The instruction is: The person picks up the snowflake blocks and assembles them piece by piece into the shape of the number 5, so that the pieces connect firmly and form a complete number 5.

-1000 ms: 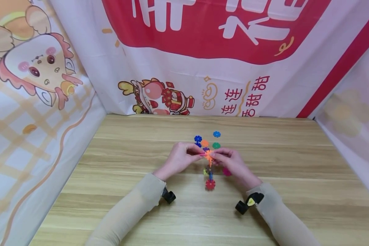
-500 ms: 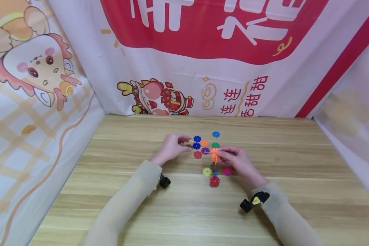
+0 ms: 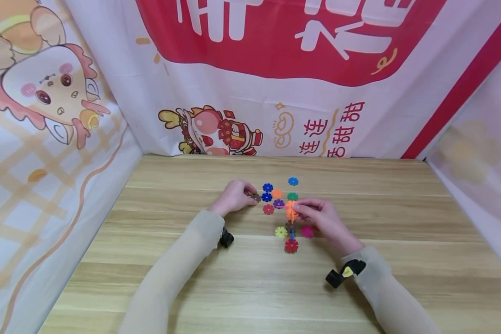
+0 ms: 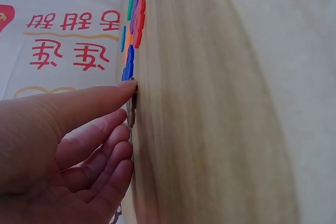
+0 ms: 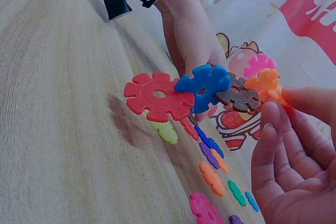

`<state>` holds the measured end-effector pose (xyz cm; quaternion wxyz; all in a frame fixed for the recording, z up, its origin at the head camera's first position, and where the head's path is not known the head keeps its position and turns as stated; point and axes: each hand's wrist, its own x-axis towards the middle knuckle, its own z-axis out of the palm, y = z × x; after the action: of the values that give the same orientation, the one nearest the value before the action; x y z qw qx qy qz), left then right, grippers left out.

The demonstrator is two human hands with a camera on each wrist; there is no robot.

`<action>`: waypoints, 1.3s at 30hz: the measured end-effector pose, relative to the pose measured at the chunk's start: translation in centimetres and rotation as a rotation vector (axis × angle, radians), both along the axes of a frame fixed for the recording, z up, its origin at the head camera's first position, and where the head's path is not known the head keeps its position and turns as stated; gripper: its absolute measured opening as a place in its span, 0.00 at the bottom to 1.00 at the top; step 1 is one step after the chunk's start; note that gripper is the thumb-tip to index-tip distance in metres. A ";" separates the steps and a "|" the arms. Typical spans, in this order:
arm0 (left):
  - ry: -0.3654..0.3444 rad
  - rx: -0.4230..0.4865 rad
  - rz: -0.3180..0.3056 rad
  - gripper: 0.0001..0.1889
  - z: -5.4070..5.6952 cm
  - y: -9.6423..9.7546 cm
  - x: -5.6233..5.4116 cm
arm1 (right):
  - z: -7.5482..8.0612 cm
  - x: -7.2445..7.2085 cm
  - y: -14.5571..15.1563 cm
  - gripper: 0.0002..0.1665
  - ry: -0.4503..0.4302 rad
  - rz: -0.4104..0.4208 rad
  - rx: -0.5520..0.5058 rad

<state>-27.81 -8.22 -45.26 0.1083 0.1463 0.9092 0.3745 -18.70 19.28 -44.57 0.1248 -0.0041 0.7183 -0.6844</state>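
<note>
My left hand pinches a loose brown flower-shaped disc at the left end of the scattered pieces. In the left wrist view, the thumb lies on one side of that brown disc and the fingertips on the other, low at the tabletop. Raised over the table, my right hand holds a chain of slotted discs by its orange end. From there the chain runs through a brown disc and a blue disc to a red disc; a pink disc joins the orange end.
Loose discs lie flat between and around the hands: dark blue, orange, purple, red, green, light blue, yellow and magenta. A printed cloth hangs behind the wooden table.
My left hand has left the chain, moved left and taken hold of the brown disc. My right hand has shifted slightly right with the chain, then stayed nearly still.
</note>
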 end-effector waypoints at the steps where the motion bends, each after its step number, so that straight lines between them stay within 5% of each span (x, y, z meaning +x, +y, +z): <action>1: -0.004 0.000 0.001 0.14 0.0 0.0 -0.1 | 0.0 0.0 0.0 0.21 0.000 0.001 0.000; 12: 0.013 -0.017 0.014 0.14 0.1 0.1 0.1 | -0.2 0.1 -0.2 0.23 0.005 -0.012 0.014; 20: 0.013 0.101 0.010 0.11 -0.1 -0.2 0.9 | -0.3 0.1 -0.2 0.22 0.004 -0.012 0.003; 28: -0.048 0.242 0.006 0.06 0.4 -0.5 2.6 | -0.2 0.0 -0.1 0.22 0.002 -0.019 0.010; 39: -0.078 0.310 0.002 0.07 1.8 0.0 5.5 | -0.3 -0.1 0.0 0.23 0.001 -0.015 0.023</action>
<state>-22.29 -8.20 -43.43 0.1190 0.1457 0.8357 0.5160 -18.83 19.25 -44.92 0.1194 0.0026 0.7263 -0.6769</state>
